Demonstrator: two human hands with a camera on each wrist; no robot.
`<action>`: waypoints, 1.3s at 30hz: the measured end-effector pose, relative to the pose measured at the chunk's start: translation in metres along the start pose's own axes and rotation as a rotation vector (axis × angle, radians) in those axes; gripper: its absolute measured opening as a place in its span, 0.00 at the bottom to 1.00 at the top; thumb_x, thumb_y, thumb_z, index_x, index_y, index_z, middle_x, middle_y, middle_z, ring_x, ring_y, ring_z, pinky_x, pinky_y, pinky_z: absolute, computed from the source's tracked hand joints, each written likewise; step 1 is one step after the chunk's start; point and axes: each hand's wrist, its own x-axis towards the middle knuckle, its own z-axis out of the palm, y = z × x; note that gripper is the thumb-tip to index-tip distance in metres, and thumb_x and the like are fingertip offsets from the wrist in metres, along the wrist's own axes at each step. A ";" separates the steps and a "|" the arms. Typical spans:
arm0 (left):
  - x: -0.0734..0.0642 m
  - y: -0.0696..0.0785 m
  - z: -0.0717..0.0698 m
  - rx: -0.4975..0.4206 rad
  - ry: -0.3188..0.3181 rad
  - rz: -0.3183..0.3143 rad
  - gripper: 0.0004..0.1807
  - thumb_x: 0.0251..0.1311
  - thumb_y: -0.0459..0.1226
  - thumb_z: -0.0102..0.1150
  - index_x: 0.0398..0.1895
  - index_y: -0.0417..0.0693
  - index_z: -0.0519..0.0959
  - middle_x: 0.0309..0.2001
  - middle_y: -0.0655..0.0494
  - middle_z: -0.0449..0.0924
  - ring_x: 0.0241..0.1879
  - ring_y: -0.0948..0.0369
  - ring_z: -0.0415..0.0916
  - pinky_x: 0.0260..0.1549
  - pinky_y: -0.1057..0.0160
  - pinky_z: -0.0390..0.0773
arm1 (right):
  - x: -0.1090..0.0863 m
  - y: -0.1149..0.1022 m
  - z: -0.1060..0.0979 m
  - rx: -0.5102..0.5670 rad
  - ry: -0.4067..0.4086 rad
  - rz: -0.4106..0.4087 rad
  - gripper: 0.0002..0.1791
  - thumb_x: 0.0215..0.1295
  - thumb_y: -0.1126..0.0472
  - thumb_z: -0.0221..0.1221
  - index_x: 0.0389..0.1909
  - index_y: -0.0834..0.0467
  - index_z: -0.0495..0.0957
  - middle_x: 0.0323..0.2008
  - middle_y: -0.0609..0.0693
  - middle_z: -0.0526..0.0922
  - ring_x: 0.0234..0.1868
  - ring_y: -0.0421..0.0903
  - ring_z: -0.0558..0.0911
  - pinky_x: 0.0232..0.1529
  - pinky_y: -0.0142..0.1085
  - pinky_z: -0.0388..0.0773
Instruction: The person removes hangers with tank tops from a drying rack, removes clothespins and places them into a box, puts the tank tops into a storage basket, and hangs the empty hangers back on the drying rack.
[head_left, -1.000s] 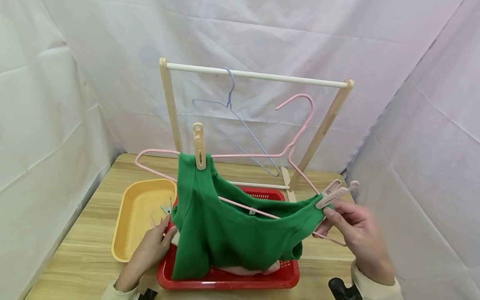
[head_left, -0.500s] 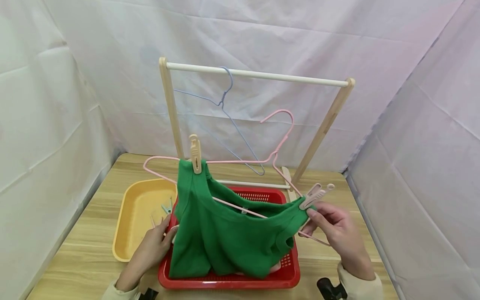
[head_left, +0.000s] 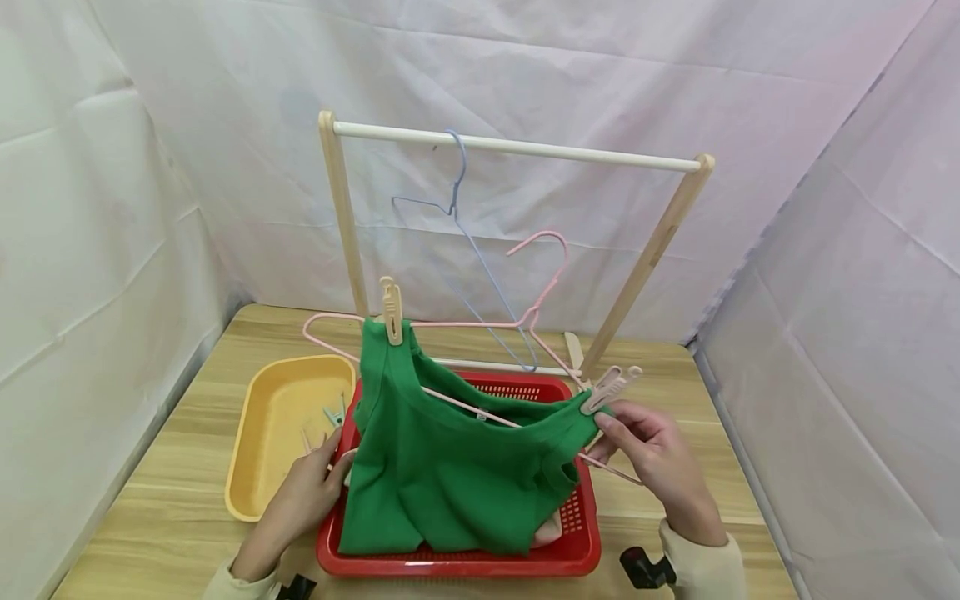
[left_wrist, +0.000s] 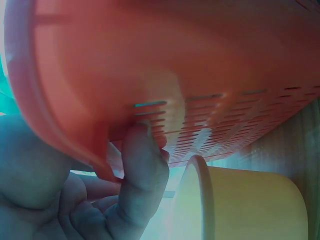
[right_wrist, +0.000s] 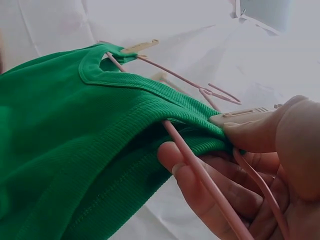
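Your right hand has its grip closed in a pinch: thumb on top of the strap of the green shirt, fingers curled beneath, just beside the pale clothespin that clasps that strap. The pink hanger runs through the shirt, and its right end passes across your fingers and sticks out beyond them.

From that grip, hanger and shirt lie off to your left. The hanger's long axis runs leftward and slightly away from you, the far end higher in view, with a beige clothespin upright on the other strap. The hook stands up on the far side, its open end turned left. Judging by how it lies, any hanging-up turns on that hook, which shows below the rack's white bar; your right hand is the nearer one to it.

Your right forearm comes in from the near right, reaching forward and inward. Your left hand grips the left rim of the red basket under the shirt, right by the yellow tray on the table. Beyond, a blue hanger hangs on the bar.
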 end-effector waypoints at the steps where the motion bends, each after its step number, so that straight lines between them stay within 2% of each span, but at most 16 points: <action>1: 0.000 0.000 0.000 0.001 -0.001 0.000 0.26 0.74 0.38 0.51 0.71 0.37 0.64 0.40 0.47 0.84 0.34 0.60 0.80 0.34 0.61 0.79 | 0.001 0.002 0.000 0.001 -0.002 0.004 0.10 0.72 0.75 0.49 0.43 0.69 0.79 0.29 0.55 0.86 0.25 0.45 0.86 0.27 0.37 0.84; 8: 0.000 0.000 0.001 -0.010 -0.002 0.000 0.25 0.74 0.37 0.51 0.70 0.39 0.65 0.37 0.49 0.83 0.32 0.62 0.79 0.31 0.63 0.78 | 0.005 0.012 0.002 -0.009 -0.021 -0.003 0.10 0.72 0.75 0.50 0.42 0.67 0.80 0.28 0.60 0.85 0.25 0.46 0.86 0.27 0.38 0.84; 16: 0.000 -0.001 0.002 -0.033 -0.012 -0.014 0.28 0.74 0.40 0.50 0.72 0.37 0.62 0.46 0.41 0.83 0.34 0.59 0.81 0.30 0.63 0.78 | 0.008 0.020 0.004 -0.019 -0.053 -0.023 0.10 0.72 0.75 0.49 0.42 0.67 0.80 0.27 0.63 0.84 0.25 0.51 0.85 0.28 0.39 0.84; 26: 0.001 -0.001 0.001 -0.033 -0.018 -0.019 0.29 0.74 0.41 0.50 0.73 0.37 0.61 0.50 0.38 0.82 0.37 0.56 0.82 0.31 0.63 0.79 | 0.011 0.032 0.007 -0.009 -0.064 -0.018 0.10 0.73 0.74 0.50 0.45 0.70 0.79 0.28 0.62 0.84 0.25 0.53 0.85 0.29 0.41 0.84; 36: 0.001 0.000 0.002 -0.049 -0.029 -0.055 0.29 0.75 0.39 0.49 0.74 0.37 0.59 0.50 0.37 0.81 0.34 0.58 0.82 0.28 0.65 0.79 | 0.014 0.050 0.007 -0.016 -0.092 0.014 0.09 0.73 0.72 0.51 0.44 0.69 0.80 0.29 0.66 0.82 0.25 0.55 0.84 0.29 0.42 0.84; 39: 0.002 0.001 0.002 -0.056 -0.043 -0.082 0.30 0.75 0.39 0.49 0.75 0.37 0.58 0.46 0.38 0.82 0.32 0.59 0.81 0.27 0.66 0.79 | 0.015 0.058 0.009 -0.022 -0.107 0.022 0.10 0.74 0.71 0.51 0.45 0.69 0.80 0.31 0.66 0.83 0.25 0.55 0.85 0.29 0.42 0.84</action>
